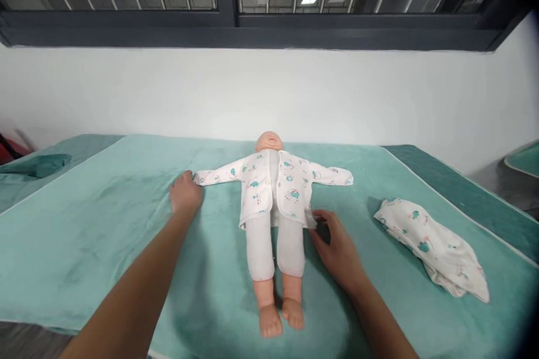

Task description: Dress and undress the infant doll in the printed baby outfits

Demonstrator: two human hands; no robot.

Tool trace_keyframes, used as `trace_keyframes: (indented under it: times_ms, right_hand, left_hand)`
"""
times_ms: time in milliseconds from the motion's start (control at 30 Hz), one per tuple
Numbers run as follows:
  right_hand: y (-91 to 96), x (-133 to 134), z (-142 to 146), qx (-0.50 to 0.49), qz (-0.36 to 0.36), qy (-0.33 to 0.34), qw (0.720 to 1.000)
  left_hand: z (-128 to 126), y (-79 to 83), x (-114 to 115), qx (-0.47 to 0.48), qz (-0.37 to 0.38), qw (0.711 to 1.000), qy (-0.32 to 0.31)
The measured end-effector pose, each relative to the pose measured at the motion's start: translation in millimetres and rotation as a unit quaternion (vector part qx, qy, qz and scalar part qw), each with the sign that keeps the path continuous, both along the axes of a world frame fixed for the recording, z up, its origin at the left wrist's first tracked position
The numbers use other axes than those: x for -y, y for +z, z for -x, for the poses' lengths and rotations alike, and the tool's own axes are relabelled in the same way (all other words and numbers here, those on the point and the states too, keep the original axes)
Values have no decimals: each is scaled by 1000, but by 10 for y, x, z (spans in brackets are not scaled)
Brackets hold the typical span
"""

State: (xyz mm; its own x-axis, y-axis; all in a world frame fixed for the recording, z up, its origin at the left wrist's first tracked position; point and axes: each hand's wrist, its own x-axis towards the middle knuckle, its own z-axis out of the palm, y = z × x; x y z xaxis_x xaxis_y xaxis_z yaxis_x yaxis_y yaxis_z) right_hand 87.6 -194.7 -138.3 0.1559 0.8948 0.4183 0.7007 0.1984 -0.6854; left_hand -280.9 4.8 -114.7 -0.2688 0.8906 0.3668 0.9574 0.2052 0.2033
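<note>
A baby doll lies on its back with its arms spread. It wears a white printed baby jacket, which is unfastened down the front over white clothing that reaches to the shins. My left hand has its fingers closed at the cuff of the sleeve on the left; the fingertips are partly hidden. At the lower right corner of the jacket, my right hand pinches the hem between thumb and fingers. The doll's feet are bare and point toward me.
A folded printed white cloth lies to the right of the doll. Green fabric covers the surface under everything. A white wall stands behind, below a dark-framed window with bars. Something red shows at the far left.
</note>
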Motion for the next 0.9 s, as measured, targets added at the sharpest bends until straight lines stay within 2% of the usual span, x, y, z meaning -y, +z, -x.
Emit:
trace_keyframes:
  times_ms: [100, 300, 367, 567, 767, 900]
  right_hand:
    - [-3, 6, 51, 54, 18, -64, 996]
    - [214, -215, 300, 106, 139, -176, 969]
    - [248, -219, 357, 112, 152, -176, 966]
    - [167, -76, 371, 149, 105, -119, 976]
    - [251, -204, 416, 145, 153, -167, 963]
    - [290, -204, 427, 115, 167, -157, 967]
  left_hand:
    - [-13, 3, -2, -7, 2, 1000, 1]
    - [-50, 32, 23, -15, 4, 1000, -9]
    - [-52, 42, 34, -16, 5, 1000, -11]
    - [-44, 34, 26, -18, 8, 1000, -7]
    - [-60, 26, 19, -18, 4, 1000, -2]
    - [-71, 56, 43, -15, 11, 1000, -2]
